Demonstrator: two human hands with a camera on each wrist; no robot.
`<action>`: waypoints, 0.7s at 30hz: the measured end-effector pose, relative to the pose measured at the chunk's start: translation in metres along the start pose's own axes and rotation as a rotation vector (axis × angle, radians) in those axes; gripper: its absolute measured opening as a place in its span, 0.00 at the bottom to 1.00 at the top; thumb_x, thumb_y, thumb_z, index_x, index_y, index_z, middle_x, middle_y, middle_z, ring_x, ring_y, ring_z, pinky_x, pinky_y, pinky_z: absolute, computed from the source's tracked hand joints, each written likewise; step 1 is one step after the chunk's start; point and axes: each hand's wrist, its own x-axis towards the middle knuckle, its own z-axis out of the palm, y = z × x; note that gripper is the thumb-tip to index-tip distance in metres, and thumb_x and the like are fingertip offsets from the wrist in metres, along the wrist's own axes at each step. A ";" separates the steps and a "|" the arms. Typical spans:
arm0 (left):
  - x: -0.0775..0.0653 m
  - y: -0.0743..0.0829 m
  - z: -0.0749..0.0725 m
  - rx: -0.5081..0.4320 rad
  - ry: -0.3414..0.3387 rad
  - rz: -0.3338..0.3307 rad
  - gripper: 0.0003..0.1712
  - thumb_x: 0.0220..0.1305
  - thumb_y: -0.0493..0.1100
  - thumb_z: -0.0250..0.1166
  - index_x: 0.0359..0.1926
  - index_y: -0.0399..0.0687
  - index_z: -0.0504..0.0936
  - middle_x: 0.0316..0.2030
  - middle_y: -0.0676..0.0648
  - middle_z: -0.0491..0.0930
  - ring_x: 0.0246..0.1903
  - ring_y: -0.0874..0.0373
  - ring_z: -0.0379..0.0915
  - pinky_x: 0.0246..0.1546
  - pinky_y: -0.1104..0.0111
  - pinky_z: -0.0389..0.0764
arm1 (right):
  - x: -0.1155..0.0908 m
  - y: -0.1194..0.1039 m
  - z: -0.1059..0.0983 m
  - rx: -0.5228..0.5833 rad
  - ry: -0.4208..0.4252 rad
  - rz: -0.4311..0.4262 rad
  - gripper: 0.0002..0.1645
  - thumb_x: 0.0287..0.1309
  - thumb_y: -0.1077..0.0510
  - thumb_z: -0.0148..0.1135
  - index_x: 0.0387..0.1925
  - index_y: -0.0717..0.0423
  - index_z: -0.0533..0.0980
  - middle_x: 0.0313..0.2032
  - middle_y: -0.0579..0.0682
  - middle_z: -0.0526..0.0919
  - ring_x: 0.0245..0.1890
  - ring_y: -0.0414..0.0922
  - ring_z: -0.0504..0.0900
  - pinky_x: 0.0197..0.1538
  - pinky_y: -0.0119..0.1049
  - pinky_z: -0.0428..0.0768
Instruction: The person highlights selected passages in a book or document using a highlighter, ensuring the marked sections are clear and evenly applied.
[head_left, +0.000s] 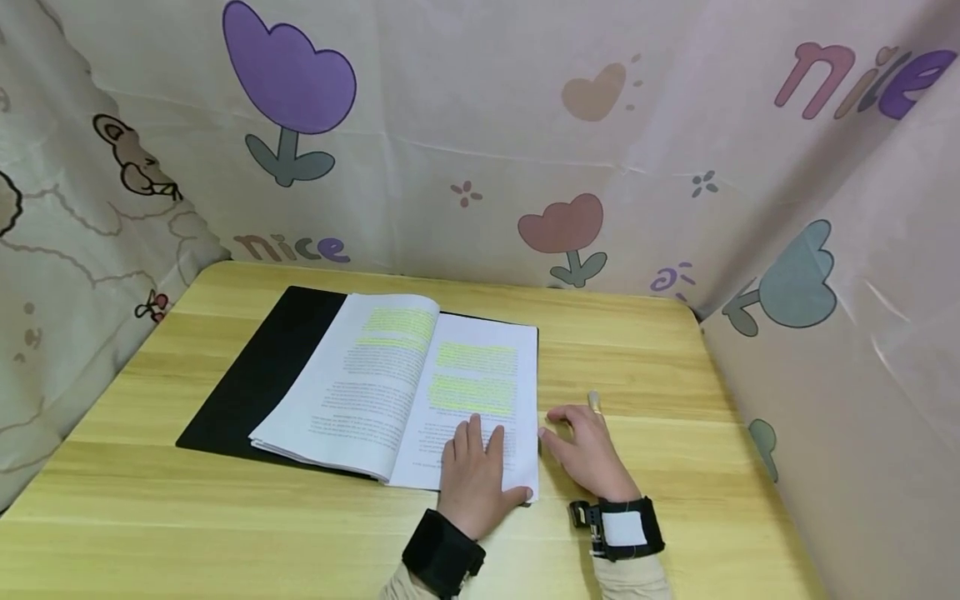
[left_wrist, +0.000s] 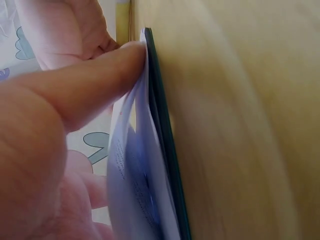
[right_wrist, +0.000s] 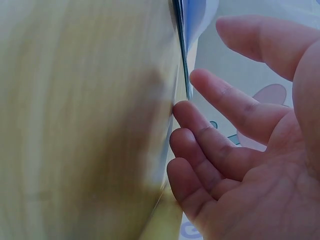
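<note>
An open booklet of printed white pages (head_left: 352,375), with yellow highlighted lines on both pages, lies in a black folder (head_left: 255,375). My left hand (head_left: 476,479) rests on the lower part of the right-hand page with fingers spread and fairly straight. In the left wrist view, its thumb (left_wrist: 100,82) touches the corner of the slightly bowed pages (left_wrist: 145,150). Just off the booklet's right edge is my right hand (head_left: 588,450), fingers loosely bent and holding nothing. Its fingertips are near the folder edge (right_wrist: 184,55) in the right wrist view.
A slim pen-like item (head_left: 594,401) with a grey end shows just past the right hand, the remainder hidden by it. All of this is on a light wooden table (head_left: 225,525). Patterned cloth (head_left: 450,100) hangs behind and at both sides.
</note>
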 end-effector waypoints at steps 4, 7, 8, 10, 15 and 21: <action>0.001 -0.001 -0.002 -0.021 0.004 -0.003 0.50 0.45 0.67 0.71 0.63 0.41 0.70 0.63 0.29 0.60 0.62 0.36 0.55 0.56 0.47 0.62 | 0.001 -0.001 0.000 0.004 -0.002 -0.003 0.23 0.59 0.45 0.63 0.52 0.53 0.77 0.54 0.49 0.75 0.58 0.49 0.68 0.60 0.49 0.67; -0.001 -0.002 -0.002 -0.028 -0.001 -0.001 0.47 0.48 0.65 0.70 0.63 0.41 0.71 0.63 0.29 0.61 0.62 0.36 0.55 0.56 0.47 0.62 | 0.000 -0.003 0.000 0.007 -0.007 0.008 0.23 0.58 0.45 0.63 0.52 0.52 0.77 0.54 0.49 0.75 0.58 0.49 0.68 0.60 0.49 0.67; -0.001 -0.002 -0.003 -0.028 0.000 0.002 0.46 0.49 0.64 0.70 0.63 0.41 0.71 0.63 0.29 0.61 0.62 0.36 0.55 0.56 0.47 0.62 | 0.000 -0.003 0.000 0.006 -0.008 0.010 0.23 0.58 0.45 0.63 0.52 0.52 0.77 0.54 0.49 0.75 0.58 0.49 0.68 0.60 0.49 0.67; -0.002 -0.003 -0.002 -0.031 0.016 0.013 0.44 0.50 0.62 0.69 0.62 0.40 0.72 0.63 0.28 0.61 0.62 0.35 0.56 0.55 0.46 0.63 | -0.001 -0.003 0.000 0.006 -0.006 0.012 0.23 0.58 0.45 0.63 0.51 0.52 0.77 0.54 0.49 0.75 0.58 0.49 0.68 0.60 0.49 0.66; -0.001 -0.005 -0.002 -0.057 0.056 0.031 0.36 0.57 0.58 0.66 0.61 0.41 0.73 0.61 0.28 0.64 0.60 0.35 0.58 0.53 0.47 0.65 | -0.001 -0.004 -0.001 0.004 0.005 0.005 0.23 0.58 0.46 0.64 0.51 0.54 0.77 0.53 0.51 0.75 0.58 0.50 0.69 0.60 0.51 0.66; 0.000 -0.009 -0.003 -0.116 0.058 0.017 0.35 0.57 0.58 0.66 0.60 0.43 0.74 0.60 0.30 0.66 0.60 0.37 0.59 0.54 0.47 0.65 | -0.001 -0.002 0.000 0.007 0.003 0.005 0.22 0.58 0.47 0.64 0.50 0.54 0.77 0.52 0.50 0.76 0.57 0.50 0.69 0.59 0.49 0.67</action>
